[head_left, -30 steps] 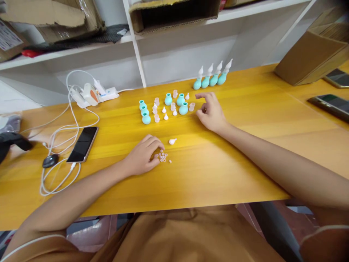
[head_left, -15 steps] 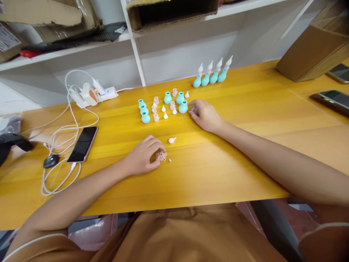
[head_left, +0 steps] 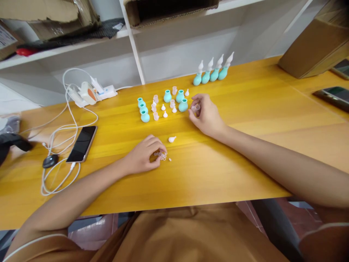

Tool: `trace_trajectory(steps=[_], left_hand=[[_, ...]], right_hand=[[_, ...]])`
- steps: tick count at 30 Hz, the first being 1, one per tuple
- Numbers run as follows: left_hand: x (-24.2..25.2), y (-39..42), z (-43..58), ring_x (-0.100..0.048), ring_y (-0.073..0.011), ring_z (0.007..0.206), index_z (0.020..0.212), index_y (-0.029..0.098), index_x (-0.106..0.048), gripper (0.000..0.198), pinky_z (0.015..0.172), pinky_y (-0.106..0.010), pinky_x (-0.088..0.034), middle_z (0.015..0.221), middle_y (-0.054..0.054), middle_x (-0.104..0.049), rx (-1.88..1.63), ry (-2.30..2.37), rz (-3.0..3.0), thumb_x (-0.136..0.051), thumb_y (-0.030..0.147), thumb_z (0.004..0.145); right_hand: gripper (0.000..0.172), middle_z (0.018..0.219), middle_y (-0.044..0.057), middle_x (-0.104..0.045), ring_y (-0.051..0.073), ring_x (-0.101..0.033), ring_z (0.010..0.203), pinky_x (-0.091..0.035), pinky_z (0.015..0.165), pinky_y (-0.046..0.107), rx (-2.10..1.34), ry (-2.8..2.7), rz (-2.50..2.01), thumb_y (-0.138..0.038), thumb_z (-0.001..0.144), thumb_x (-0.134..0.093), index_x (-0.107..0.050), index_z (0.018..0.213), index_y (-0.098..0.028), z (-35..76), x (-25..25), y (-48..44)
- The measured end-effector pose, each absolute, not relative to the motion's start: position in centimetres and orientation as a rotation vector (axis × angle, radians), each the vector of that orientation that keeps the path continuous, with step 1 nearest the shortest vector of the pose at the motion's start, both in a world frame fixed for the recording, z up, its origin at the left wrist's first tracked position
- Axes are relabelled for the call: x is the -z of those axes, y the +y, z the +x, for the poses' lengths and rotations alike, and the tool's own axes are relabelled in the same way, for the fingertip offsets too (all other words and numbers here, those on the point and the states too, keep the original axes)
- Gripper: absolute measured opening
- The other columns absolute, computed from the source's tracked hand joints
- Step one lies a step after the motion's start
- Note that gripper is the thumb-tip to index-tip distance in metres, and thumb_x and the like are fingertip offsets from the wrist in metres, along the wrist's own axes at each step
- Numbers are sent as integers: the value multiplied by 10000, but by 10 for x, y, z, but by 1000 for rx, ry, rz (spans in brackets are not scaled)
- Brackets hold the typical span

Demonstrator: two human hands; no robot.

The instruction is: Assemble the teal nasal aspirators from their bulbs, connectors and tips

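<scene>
"Which step is judged to be in hand?"

"The taking up of a translucent cup by the right hand, just right of centre and above the middle of the frame. The cup is judged to be clasped between thumb and fingers; the forefinger's tip is held away from the thumb's. Whether the table is touched by the cup cannot be told."

"And the left hand?"

"It is placed left of centre, thumb and forefinger parted about small rings. Whether any is touched cannot be told."

"What is called for by the next move?"

"In judgement, a light, steady hold on the cup, with the nearest teal bulb left undisturbed."

"The count?"

"Six uncapped teal bulbs are counted, in two groups of three, above and left of centre. Six cups are found, the right hand's included. Six white tips are noted, one laid on its side. Four teal-and-white assemblies are lined up at upper right of centre. The rings, partly hidden, cannot be counted exactly; one is set apart."
</scene>
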State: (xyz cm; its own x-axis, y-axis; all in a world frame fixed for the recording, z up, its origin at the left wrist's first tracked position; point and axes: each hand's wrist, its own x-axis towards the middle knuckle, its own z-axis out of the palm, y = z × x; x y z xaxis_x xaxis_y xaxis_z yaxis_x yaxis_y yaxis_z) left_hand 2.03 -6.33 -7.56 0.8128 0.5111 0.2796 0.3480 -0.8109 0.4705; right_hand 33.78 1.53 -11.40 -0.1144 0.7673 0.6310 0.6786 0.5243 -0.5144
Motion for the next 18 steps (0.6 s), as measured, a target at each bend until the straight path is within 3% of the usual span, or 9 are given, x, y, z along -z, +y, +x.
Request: trace_trajectory(steps=[4,7,14,18], left_hand=[[74,-65,19,-580,-231,1007,1045,219,-637,231,942,-391,-508,1070,-64,-670,-523,643,2603,-631,84,858],[75,-66,19,-579,-230,1033,1007,216,-644,161,960,-391,-508,1085,-69,-660,-513,655,2622,-655,111,884],[77,-64,20,-595,-217,1013,966,212,-670,106,946,-381,-515,1062,-64,-680,-552,657,2591,-663,128,901],[76,-62,20,-598,-212,987,935,217,-685,96,921,-373,-522,1049,-61,-689,-565,672,2553,-681,136,884]], right_hand=[[218,1064,84,-674,189,-597,723,-580,718,377,-136,-1906,-1058,-314,996,-650,-543,1172,-240,327,106,-2],[137,1039,71,-662,175,-600,742,-562,708,341,-222,-2052,-866,-322,1028,-656,-573,1086,-231,319,103,-14],[189,1122,102,-724,228,-695,1008,-589,911,383,-446,-2299,-695,-415,1117,-554,-640,1073,-252,305,103,-37],[205,1143,110,-730,230,-703,1011,-593,900,389,-548,-2291,-678,-428,1110,-562,-657,1076,-250,304,102,-43]])
